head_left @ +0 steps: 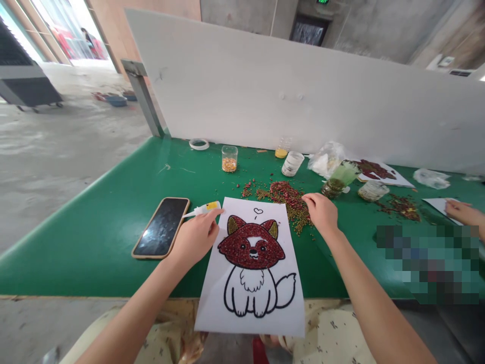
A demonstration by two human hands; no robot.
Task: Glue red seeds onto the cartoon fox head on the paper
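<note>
A white sheet point(261, 303) with a fox-like outline lies over the table's front edge; red beans fill the head and green ones the inner ears, while the body is bare. My left hand point(199, 232) rests at the sheet's upper left, fingers together, beside a white glue bottle point(208, 207); whether it grips anything is hidden. Red and green beans point(290, 197) are heaped beyond the sheet's upper right corner. At the right side of that heap, my right hand point(320, 210) is closed in a pinch, and what is between the fingertips is too small to name.
A phone point(162, 227) lies left of my left hand. Farther back stand a cup of corn kernels point(229, 159), a white cup point(292, 164) and a tipped green cup point(343, 177). Another person's hand point(464, 210) touches a paper at the right. A white panel point(284, 91) borders the table's back.
</note>
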